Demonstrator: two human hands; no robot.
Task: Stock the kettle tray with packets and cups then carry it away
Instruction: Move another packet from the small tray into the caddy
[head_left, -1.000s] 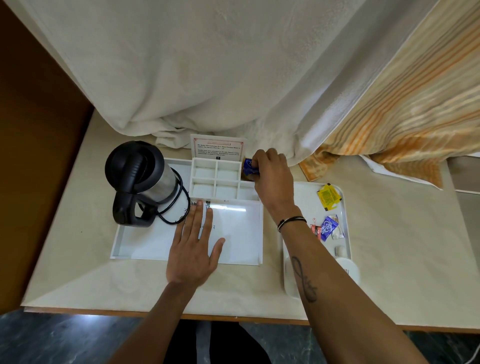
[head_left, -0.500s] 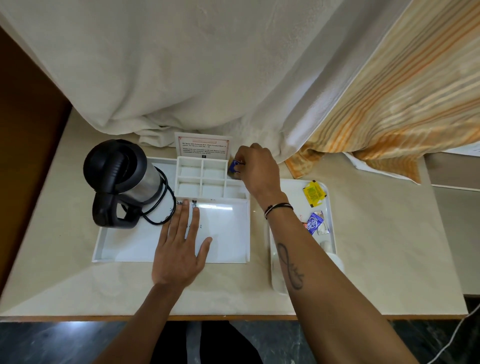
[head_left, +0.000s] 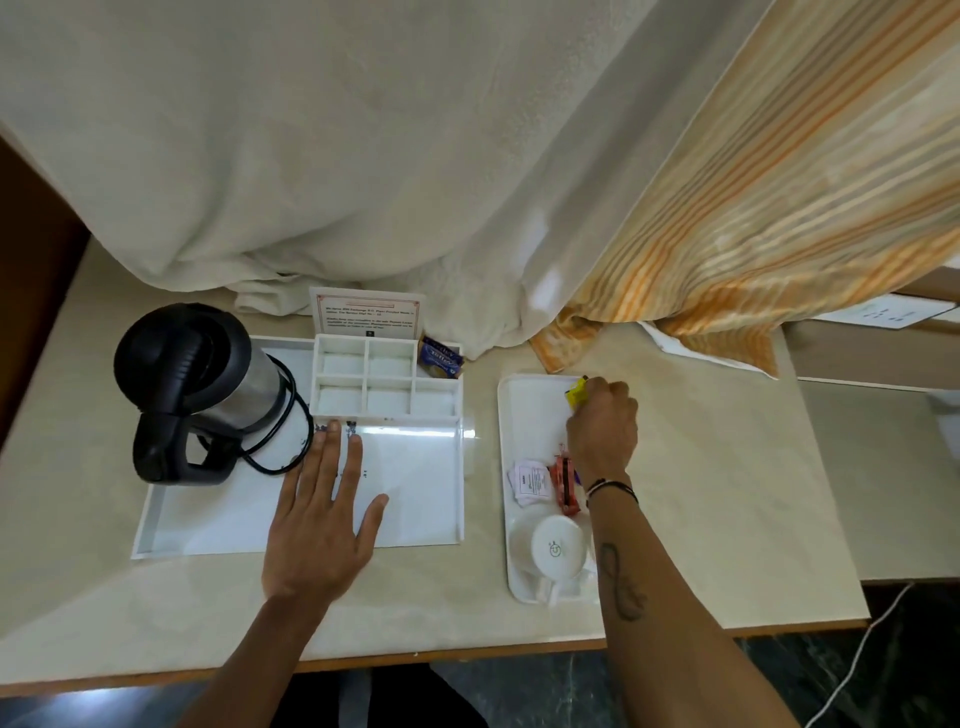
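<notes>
The white kettle tray (head_left: 156, 525) lies on the counter with a black and steel kettle (head_left: 192, 384) at its left. Its divided organiser (head_left: 387, 382) holds blue packets (head_left: 440, 358) in the far right compartment. My left hand (head_left: 324, 514) rests flat and open on the tray floor. My right hand (head_left: 602, 426) is over the small white side tray (head_left: 530, 405), fingers closed on a yellow packet (head_left: 576, 393). That side tray also carries a white packet (head_left: 531, 483), red packets (head_left: 563, 480) and an upturned white cup (head_left: 556, 545).
A printed card (head_left: 368, 314) stands behind the organiser. White curtain (head_left: 363, 156) and striped orange curtain (head_left: 779, 182) hang down onto the counter's back edge. The counter's front edge (head_left: 467, 652) runs close below the trays. A white cable (head_left: 857, 660) hangs at the lower right.
My right hand left the blue packets in the far right compartment, moved right to the side tray and closed on the yellow packet. My left hand stayed flat on the kettle tray.
</notes>
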